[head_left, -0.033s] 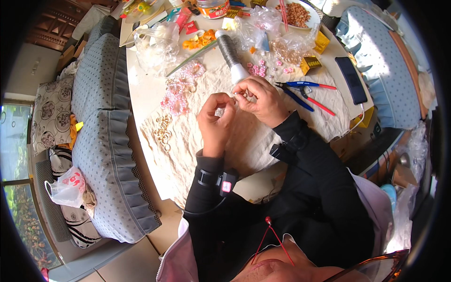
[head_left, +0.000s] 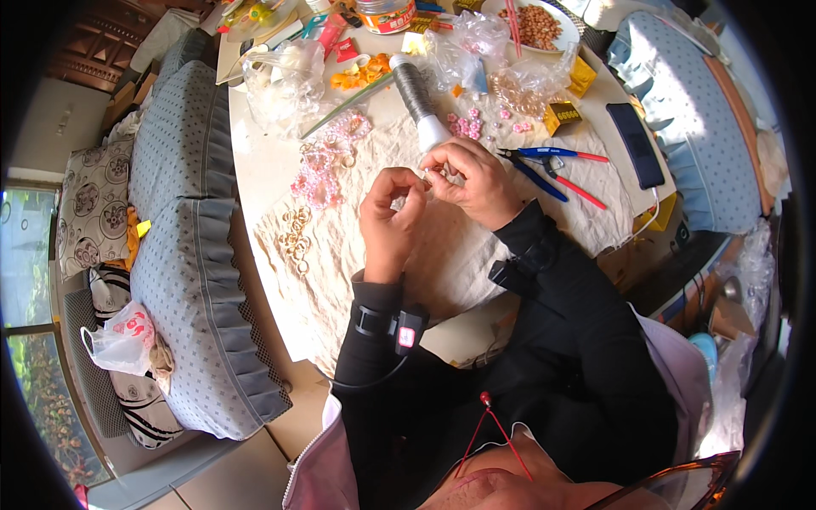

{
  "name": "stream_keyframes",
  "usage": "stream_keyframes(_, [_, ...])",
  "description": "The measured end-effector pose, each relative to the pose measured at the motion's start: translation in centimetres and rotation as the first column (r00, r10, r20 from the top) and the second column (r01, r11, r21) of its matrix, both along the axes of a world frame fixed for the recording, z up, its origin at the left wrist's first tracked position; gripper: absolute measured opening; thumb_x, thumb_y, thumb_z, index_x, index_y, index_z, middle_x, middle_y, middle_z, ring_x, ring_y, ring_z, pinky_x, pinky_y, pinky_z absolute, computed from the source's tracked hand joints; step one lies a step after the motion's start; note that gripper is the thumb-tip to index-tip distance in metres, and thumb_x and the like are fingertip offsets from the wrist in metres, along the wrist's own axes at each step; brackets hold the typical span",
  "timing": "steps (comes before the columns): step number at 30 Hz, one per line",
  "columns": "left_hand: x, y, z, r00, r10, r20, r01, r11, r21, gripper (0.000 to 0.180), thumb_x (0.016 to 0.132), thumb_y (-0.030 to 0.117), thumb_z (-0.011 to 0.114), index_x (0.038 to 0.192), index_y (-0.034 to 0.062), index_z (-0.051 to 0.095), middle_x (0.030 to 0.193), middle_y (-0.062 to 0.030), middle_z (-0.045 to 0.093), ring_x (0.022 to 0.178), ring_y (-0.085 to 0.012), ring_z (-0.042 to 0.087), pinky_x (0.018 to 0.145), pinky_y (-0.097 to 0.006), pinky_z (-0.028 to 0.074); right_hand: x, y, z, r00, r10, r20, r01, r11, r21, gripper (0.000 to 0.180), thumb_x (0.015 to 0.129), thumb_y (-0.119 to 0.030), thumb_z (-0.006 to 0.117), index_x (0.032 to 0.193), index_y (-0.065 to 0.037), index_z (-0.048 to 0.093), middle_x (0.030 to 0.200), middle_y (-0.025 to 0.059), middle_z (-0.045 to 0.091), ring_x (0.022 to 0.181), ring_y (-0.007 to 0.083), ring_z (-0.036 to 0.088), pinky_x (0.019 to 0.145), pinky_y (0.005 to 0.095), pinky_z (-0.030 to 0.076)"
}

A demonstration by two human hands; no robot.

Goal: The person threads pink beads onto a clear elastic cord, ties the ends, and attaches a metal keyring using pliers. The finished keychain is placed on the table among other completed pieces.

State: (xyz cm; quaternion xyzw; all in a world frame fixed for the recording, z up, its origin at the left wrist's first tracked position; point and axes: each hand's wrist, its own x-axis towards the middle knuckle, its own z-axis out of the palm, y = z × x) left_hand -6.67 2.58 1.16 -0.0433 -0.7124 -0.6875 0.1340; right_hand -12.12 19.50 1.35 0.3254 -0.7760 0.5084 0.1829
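Cream cloth [head_left: 459, 263] covers part of the bench [head_left: 262, 161]. The right hand [head_left: 467, 183] pinches a tiny piece [head_left: 427, 176], too small to identify, between thumb and forefinger; the left hand [head_left: 391, 221] curls just beside it, thumb near forefinger, its hold impossible to tell. A grey spool [head_left: 415, 95] lies just beyond; pink bead strands [head_left: 316, 187] and gold rings [head_left: 295, 242] lie left, pliers [head_left: 544, 182] right.

pale table [head_left: 257, 157]: crumpled cream cloth [head_left: 455, 259], black phone [head_left: 635, 146], white plate [head_left: 571, 36], clear plastic bag [head_left: 285, 87]
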Motion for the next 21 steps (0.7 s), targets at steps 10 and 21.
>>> stream_keyframes(10, [-0.1,-1.2,0.6,0.942,-0.267,0.202,0.175,0.908,0.380,0.010,0.109,0.010,0.056,0.117,0.0049,0.060,0.096,-0.0041,0.070,0.091,-0.0112,0.066,0.084,-0.025,0.049,-0.4,-0.2,-0.4,0.968,0.178,0.175,-0.144,0.971,-0.190,0.006,0.100,-0.006,0.068,0.105,-0.002,0.070,0.098,0.0076,0.067,0.090,0.0207,0.067,0.080,0.0319,0.054])
stream_keyframes(21, [0.0,-1.6,0.1,0.897,-0.317,0.307,0.180,0.899,0.400,0.014,0.106,0.015,0.064,0.116,0.0047,0.068,0.093,-0.0008,0.071,0.079,-0.0083,0.064,0.073,-0.022,0.048,-0.4,-0.3,-0.1,0.971,0.190,0.143,-0.159,0.966,-0.202,0.015,0.100,-0.003,0.067,0.115,-0.003,0.073,0.103,0.0072,0.069,0.094,0.0200,0.069,0.084,0.0332,0.056])
